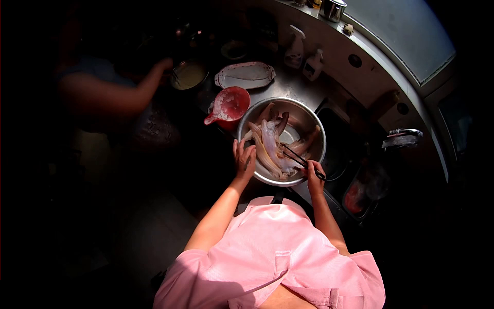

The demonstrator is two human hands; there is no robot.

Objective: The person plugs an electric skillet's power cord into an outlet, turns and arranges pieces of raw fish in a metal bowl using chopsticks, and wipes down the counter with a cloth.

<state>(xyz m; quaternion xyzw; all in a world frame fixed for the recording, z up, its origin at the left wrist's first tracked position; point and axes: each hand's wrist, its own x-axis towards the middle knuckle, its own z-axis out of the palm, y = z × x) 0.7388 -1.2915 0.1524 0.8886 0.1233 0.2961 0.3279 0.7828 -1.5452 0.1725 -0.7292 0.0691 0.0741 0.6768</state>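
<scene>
A large metal basin (pixel 322 135) in front of me holds several long, pale strips that look like raw fish (pixel 271 138). My left hand (pixel 245 157) grips the basin's left rim, with its fingers on the outer side and its thumb toward the inside. In my right hand (pixel 314 174), at the lower right of the rim, is a pair of dark chopsticks (pixel 297 156). Their tips reach in among the strips near the middle of the basin. A red scoop (pixel 231 104) with white powder on it stands against the basin's upper left side.
A white oblong dish with a patterned rim (pixel 245 75) lies behind the scoop. Two spray bottles (pixel 295 49) stand by the wall. At the left, another person's arm (pixel 121 98) reaches to a bowl of pale liquid (pixel 189 75). A metal pot (pixel 332 10) sits on the ledge.
</scene>
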